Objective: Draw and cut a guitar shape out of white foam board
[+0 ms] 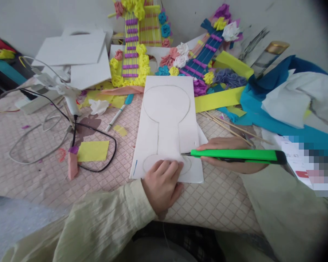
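Observation:
A white foam board lies on the table, with a pencil outline of a large oval, a narrow neck and a smaller oval at the near end. My left hand rests palm down on its near edge, fingers slightly bent and pressing over the smaller oval. In my right hand is a green utility knife, held almost level from the right. Its blade tip touches or nearly touches the board where the neck's right line meets the smaller oval.
Behind the board stand a yellow paper-flower guitar and a blue one. To the left are a hot glue gun with looped cables, a white marker and yellow paper. Wooden sticks and blue crepe paper lie right.

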Action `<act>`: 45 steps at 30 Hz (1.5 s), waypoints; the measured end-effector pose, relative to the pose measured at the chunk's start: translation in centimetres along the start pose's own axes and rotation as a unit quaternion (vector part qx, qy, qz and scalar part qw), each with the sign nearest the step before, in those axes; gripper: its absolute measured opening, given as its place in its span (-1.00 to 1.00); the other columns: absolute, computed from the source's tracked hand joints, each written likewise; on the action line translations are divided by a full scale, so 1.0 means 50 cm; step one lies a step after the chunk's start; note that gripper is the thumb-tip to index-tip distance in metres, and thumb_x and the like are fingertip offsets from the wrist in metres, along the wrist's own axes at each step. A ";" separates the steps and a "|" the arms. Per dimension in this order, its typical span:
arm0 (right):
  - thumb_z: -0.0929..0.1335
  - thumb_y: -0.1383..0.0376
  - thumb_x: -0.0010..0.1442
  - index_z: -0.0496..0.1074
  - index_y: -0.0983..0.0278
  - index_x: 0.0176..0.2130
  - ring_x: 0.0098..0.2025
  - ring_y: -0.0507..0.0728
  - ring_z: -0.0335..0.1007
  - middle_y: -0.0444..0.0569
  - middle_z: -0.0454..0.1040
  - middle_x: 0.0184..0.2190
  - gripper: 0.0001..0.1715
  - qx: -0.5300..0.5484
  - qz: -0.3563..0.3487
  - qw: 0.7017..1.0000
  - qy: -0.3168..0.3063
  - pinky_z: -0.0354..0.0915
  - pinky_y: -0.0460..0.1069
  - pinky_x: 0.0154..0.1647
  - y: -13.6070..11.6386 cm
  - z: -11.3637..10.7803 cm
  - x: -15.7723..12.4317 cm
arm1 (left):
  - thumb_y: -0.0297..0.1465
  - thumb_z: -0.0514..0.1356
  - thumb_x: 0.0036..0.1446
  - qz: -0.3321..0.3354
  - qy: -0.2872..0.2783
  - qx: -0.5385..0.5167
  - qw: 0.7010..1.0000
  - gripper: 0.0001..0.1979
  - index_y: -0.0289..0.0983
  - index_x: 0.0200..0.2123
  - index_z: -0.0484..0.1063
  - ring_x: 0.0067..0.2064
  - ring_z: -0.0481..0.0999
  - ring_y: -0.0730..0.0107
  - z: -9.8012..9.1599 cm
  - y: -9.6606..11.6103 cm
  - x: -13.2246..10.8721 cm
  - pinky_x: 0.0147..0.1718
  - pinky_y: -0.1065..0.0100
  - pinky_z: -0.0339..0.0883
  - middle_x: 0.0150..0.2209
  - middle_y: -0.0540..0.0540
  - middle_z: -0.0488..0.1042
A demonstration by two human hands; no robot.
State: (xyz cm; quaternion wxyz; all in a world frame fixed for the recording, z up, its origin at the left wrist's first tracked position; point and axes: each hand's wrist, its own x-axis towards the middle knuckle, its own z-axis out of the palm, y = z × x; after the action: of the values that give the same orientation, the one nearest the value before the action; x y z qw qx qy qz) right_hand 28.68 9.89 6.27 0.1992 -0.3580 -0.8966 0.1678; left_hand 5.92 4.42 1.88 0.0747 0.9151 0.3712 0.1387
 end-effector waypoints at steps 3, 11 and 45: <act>0.25 0.23 0.13 0.43 0.20 -0.24 -0.40 0.00 0.40 -0.12 0.49 -0.40 -0.77 0.005 0.002 1.000 0.001 0.32 -0.11 -0.38 -0.002 -0.002 -0.002 | -0.33 0.01 0.10 -0.004 -0.004 0.011 1.000 -0.59 -0.40 0.01 0.20 -0.14 0.30 0.23 0.001 0.003 0.002 -0.14 0.18 0.25 -0.12 -0.15 0.35; 0.25 0.25 0.12 0.41 0.21 -0.21 -0.37 0.01 0.41 -0.12 0.49 -0.39 -0.77 0.005 0.002 1.000 -0.004 0.30 -0.10 -0.37 -0.003 -0.008 -0.008 | -0.34 0.05 0.09 -0.013 -0.003 0.027 1.000 -0.62 -0.36 -0.02 0.24 -0.16 0.32 0.26 0.000 0.005 0.004 -0.15 0.21 0.26 -0.14 -0.12 0.37; 0.35 0.30 0.04 0.44 0.16 -0.27 -0.34 0.12 0.46 -0.13 0.51 -0.31 -0.83 -0.001 0.175 0.959 0.223 0.44 0.00 -0.28 -0.090 0.055 -0.076 | -0.35 0.08 0.07 -0.022 -0.001 0.030 0.999 -0.62 -0.31 -0.02 0.21 -0.15 0.31 0.28 -0.001 0.005 0.003 -0.17 0.21 0.28 -0.15 -0.10 0.35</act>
State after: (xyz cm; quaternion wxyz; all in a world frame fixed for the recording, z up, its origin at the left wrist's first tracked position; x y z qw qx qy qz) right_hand 27.28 3.65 4.98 0.3617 -0.5376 -0.7530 0.1145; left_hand 6.18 4.38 2.02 0.0508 0.9088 0.3950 0.1246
